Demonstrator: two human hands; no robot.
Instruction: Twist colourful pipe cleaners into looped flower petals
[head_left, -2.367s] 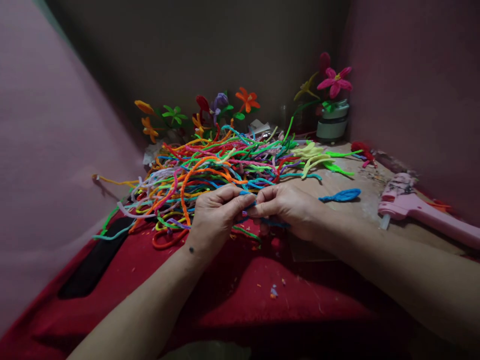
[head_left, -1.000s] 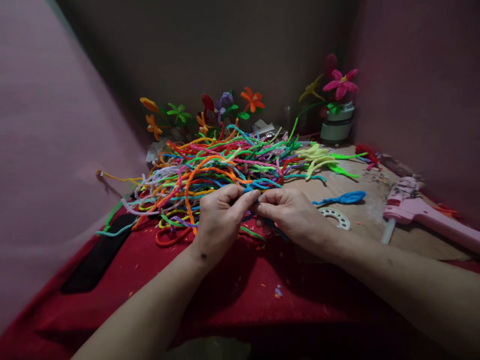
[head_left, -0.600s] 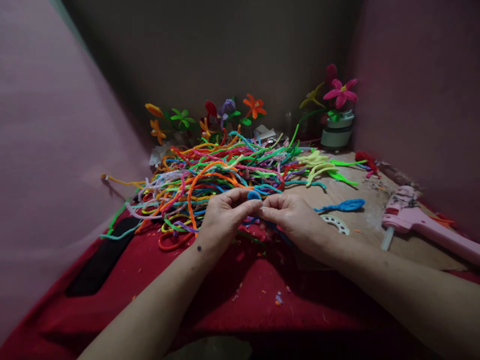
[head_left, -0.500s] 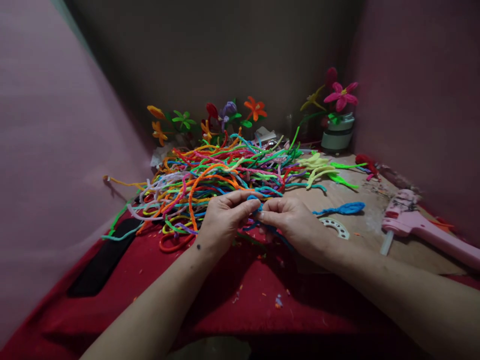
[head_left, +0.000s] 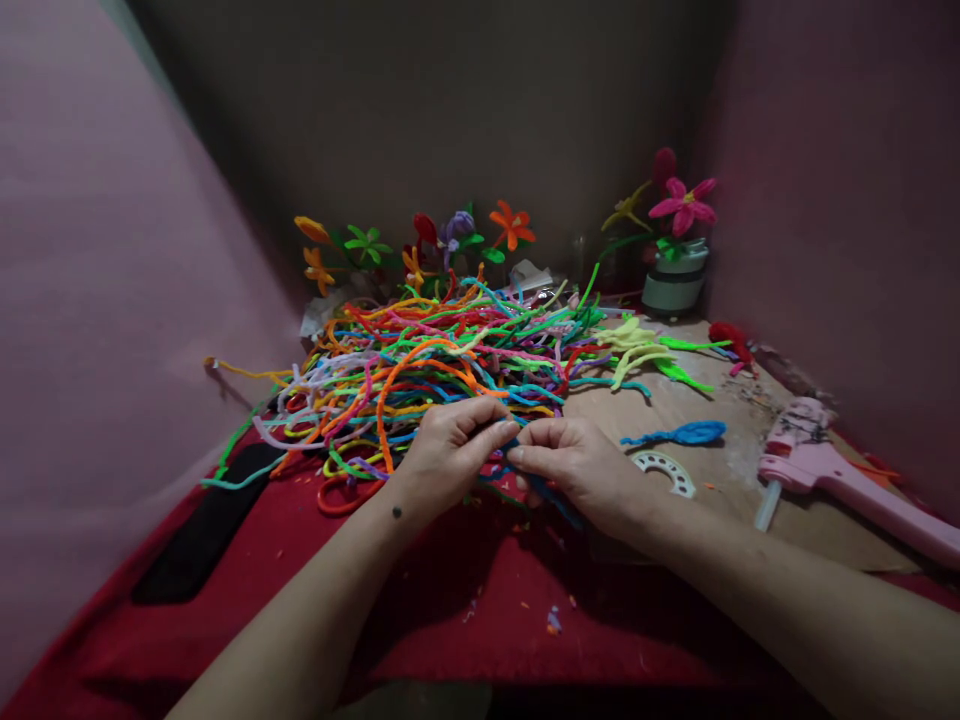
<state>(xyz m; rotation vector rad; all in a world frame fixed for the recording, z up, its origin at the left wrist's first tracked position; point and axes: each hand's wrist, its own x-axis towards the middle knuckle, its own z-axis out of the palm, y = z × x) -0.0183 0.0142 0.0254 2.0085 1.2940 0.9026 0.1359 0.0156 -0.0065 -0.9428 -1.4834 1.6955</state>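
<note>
My left hand (head_left: 444, 452) and my right hand (head_left: 574, 468) meet fingertip to fingertip above the red cloth, both pinched on a blue pipe cleaner (head_left: 511, 446) that shows only as a short piece between them. Its tail runs down under my right hand. Just behind the hands lies a big tangled pile of coloured pipe cleaners (head_left: 442, 355). A finished blue petal shape (head_left: 686, 434) lies on the cardboard to the right of my right hand.
A pink glue gun (head_left: 825, 472) lies at the right on the cardboard sheet (head_left: 720, 400), near a small white curved piece (head_left: 664, 468). Pipe-cleaner flowers (head_left: 450, 235) stand at the back, and a pot with a pink flower (head_left: 675, 270) in the corner. Walls close in on three sides.
The hands stay together, working the blue pipe cleaner; a small blue loop seen above the fingers half a second ago is now tucked between them. The view has tipped slightly.
</note>
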